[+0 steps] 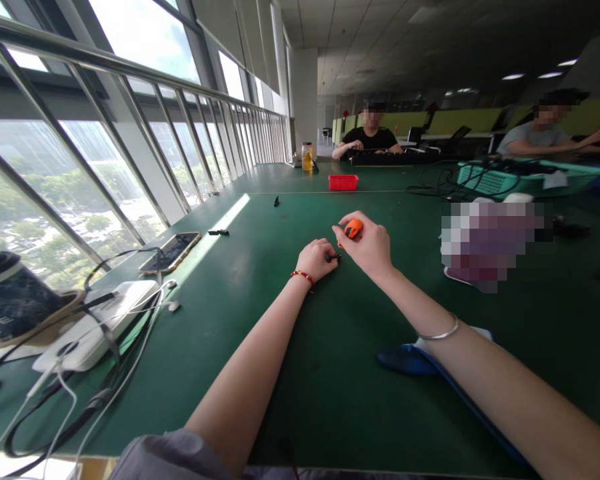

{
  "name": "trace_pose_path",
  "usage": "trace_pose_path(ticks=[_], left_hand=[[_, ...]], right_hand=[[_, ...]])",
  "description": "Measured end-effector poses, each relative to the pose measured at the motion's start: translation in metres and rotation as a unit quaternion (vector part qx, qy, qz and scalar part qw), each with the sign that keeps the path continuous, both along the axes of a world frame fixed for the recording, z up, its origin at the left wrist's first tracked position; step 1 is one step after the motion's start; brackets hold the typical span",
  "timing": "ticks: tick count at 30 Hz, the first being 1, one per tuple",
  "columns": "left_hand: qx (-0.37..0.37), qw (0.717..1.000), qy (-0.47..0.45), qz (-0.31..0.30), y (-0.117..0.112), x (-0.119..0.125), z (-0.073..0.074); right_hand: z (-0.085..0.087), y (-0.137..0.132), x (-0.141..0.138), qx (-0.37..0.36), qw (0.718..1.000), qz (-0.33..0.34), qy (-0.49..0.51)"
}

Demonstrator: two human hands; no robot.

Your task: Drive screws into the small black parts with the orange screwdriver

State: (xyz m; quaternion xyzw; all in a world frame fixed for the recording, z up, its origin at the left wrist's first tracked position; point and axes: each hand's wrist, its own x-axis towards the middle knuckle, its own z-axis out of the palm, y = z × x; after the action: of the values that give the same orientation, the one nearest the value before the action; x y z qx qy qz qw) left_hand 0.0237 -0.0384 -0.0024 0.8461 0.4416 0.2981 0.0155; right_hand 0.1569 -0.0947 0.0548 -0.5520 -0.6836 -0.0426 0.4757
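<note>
My right hand (366, 245) is closed round a small orange object (353, 229) and holds it just above the green table (280, 347). My left hand (317, 259) rests on the table beside it, its fingers pinched on a small black part (334, 257). The two hands nearly touch. A red bead bracelet is on my left wrist and a silver bangle on my right forearm.
A phone (171, 251), a white power bank (97, 323) with cables and a bag (10, 300) lie at the left. Small black parts (219, 232) lie further out. A red tray (343, 182), a jar (307, 157), a green basket (510, 179) and two seated people are beyond.
</note>
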Motion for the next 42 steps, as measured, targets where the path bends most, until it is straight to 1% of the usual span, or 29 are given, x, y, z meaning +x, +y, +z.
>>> trace_pose_path(ticks=[7, 10, 12, 14, 17, 19, 21, 23, 24, 26, 28, 31, 34, 38, 42], left_hand=[[-0.001, 1.0, 0.001, 0.01, 0.0, 0.001, 0.0], [-0.001, 1.0, 0.004, 0.011, -0.001, 0.001, 0.0], [0.001, 1.0, 0.006, 0.007, -0.002, 0.001, 0.001], [0.001, 1.0, 0.007, 0.006, -0.002, 0.001, 0.001], [0.0, 1.0, 0.01, 0.008, -0.002, 0.0, 0.001], [0.002, 1.0, 0.013, 0.008, -0.003, 0.0, 0.001], [0.003, 1.0, 0.017, 0.01, -0.003, 0.0, 0.002], [0.004, 1.0, 0.022, 0.012, -0.003, 0.0, 0.003], [0.003, 1.0, 0.024, 0.013, -0.004, 0.0, 0.003], [0.002, 1.0, 0.025, 0.014, -0.004, 0.0, 0.003], [0.0, 1.0, 0.025, 0.012, -0.003, 0.001, 0.003], [0.004, 1.0, 0.024, 0.008, -0.003, 0.001, 0.002], [0.013, 1.0, 0.018, 0.005, -0.003, 0.0, 0.001], [0.006, 1.0, 0.015, 0.0, -0.002, 0.0, 0.001], [-0.015, 0.999, 0.015, 0.025, -0.003, -0.001, 0.002]], right_hand=[[0.002, -0.002, 0.002, 0.027, 0.999, 0.022, 0.03], [0.004, -0.002, 0.001, -0.009, 1.0, 0.011, 0.012], [0.006, -0.002, 0.002, -0.029, 0.999, 0.028, 0.008], [0.008, -0.001, 0.005, -0.006, 0.998, 0.051, 0.037], [0.007, 0.003, 0.015, 0.073, 0.993, 0.054, 0.079], [-0.002, 0.009, 0.023, 0.092, 0.994, 0.041, 0.043], [-0.016, 0.017, 0.03, 0.049, 0.996, 0.038, -0.059], [-0.032, 0.024, 0.035, -0.029, 0.986, 0.062, -0.151], [-0.038, 0.027, 0.036, -0.056, 0.98, 0.068, -0.179], [-0.046, 0.03, 0.037, -0.079, 0.972, 0.078, -0.208], [-0.048, 0.03, 0.036, -0.082, 0.967, 0.082, -0.227], [-0.046, 0.028, 0.034, -0.082, 0.961, 0.08, -0.253], [-0.044, 0.028, 0.034, -0.083, 0.959, 0.077, -0.26], [-0.047, 0.029, 0.036, -0.081, 0.963, 0.078, -0.243], [-0.05, 0.03, 0.038, -0.059, 0.978, 0.068, -0.19]])
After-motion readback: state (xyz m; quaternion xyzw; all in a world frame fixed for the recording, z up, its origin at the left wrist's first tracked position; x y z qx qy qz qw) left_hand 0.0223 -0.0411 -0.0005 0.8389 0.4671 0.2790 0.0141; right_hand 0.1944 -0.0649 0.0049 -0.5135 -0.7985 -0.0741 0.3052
